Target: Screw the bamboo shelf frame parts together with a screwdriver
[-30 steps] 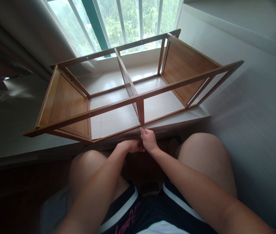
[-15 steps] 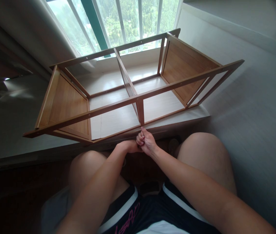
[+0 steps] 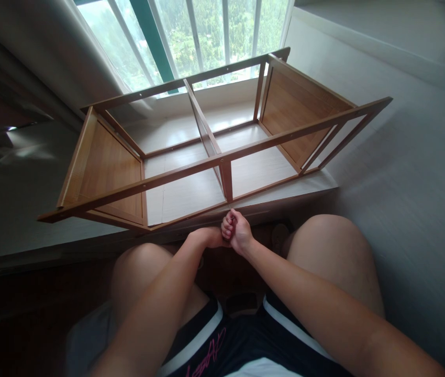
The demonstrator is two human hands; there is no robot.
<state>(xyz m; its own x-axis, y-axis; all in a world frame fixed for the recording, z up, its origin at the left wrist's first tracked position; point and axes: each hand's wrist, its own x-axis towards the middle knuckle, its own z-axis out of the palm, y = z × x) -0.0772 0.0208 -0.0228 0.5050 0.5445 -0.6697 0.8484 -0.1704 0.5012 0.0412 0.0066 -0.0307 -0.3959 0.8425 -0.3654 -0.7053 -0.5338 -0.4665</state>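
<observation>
A brown wooden shelf frame (image 3: 191,165) lies on a pale ledge, with a panel at each end and a divider in the middle. My right hand (image 3: 240,233) is closed in a fist just below the near lower rail, under the divider. From its thumb and forefinger a thin rod (image 3: 230,207) reaches up to the rail; its kind is too small to make out. My left hand (image 3: 212,237) is bent at the wrist and meets the right from the left side. Its fingers are hidden behind the right hand.
Behind the frame is a barred window (image 3: 207,36), with a grey curtain (image 3: 61,47) at its left. A pale wall (image 3: 414,173) rises close on the right. My bare knees flank the hands below the ledge (image 3: 320,183).
My right hand has drawn slightly down from the rail and turned a little, showing the thin rod above its thumb. The shelf frame and left hand are almost unchanged.
</observation>
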